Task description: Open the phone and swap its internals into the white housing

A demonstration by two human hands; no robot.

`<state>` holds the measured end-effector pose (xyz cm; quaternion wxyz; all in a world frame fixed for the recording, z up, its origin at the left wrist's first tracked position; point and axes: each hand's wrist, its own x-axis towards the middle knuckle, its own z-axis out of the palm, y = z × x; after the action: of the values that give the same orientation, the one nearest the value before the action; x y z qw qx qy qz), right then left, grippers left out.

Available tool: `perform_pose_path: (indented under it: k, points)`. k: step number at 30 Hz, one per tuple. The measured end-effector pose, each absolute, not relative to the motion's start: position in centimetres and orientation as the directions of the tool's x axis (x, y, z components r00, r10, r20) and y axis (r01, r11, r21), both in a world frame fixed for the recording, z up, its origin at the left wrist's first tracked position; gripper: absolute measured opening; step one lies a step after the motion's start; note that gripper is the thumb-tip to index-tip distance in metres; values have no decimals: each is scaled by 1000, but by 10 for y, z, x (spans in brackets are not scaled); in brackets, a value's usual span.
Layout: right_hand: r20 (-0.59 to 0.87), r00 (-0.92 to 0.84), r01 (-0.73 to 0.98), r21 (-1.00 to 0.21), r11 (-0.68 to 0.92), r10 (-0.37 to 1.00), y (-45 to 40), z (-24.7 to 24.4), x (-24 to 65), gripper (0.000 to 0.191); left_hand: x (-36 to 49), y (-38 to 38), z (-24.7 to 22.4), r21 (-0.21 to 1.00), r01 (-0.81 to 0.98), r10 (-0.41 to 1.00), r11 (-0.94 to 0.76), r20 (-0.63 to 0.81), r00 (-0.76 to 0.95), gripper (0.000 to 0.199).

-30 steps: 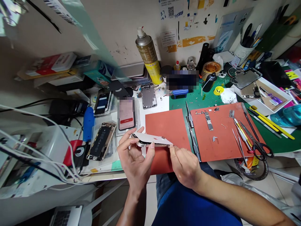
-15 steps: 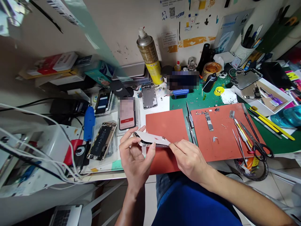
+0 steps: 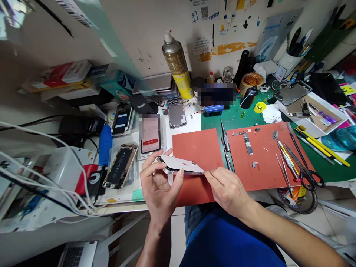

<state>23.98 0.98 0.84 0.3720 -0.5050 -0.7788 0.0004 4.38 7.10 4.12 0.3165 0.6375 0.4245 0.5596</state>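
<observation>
My left hand [image 3: 160, 187] grips a white smartphone [image 3: 180, 164] by its left end, thumb along the near edge and fingers behind. The phone is tilted, its pale back with camera lenses facing up. A dark gap shows between the back panel and the frame at the left end. At the phone's right end, my right hand [image 3: 226, 185] is closed in a pinch. Whatever lies between its fingertips is hidden. Below the phone lies a reddish-brown mat [image 3: 194, 148].
On the right mat lie a logic board [image 3: 247, 142], tweezers [image 3: 283, 168] and scissors [image 3: 304, 172]. A screwdriver [image 3: 224, 137] rests between the mats. To the left are an opened phone [image 3: 121, 167] and a phone with a lit screen [image 3: 150, 139]. Behind stands a spray can [image 3: 178, 66].
My right hand has shifted slightly to the right, so more of the phone's right end shows. My left hand and the phone have hardly moved.
</observation>
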Motion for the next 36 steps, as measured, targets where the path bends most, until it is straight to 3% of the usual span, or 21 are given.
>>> perform_pose_path:
  k: [8, 16, 36]
  points:
    - [642, -228, 800, -305, 517, 732, 6, 2, 236, 34, 43, 70, 40, 883, 221, 904, -413, 427, -16, 48]
    - [686, -261, 877, -124, 463, 679, 0, -4, 223, 38, 45, 68, 40, 888, 213, 906, -407, 422, -27, 48]
    - [700, -211, 927, -79, 367, 683, -4, -9, 211, 41, 48, 69, 40, 857, 269, 886, -439, 463, -29, 49]
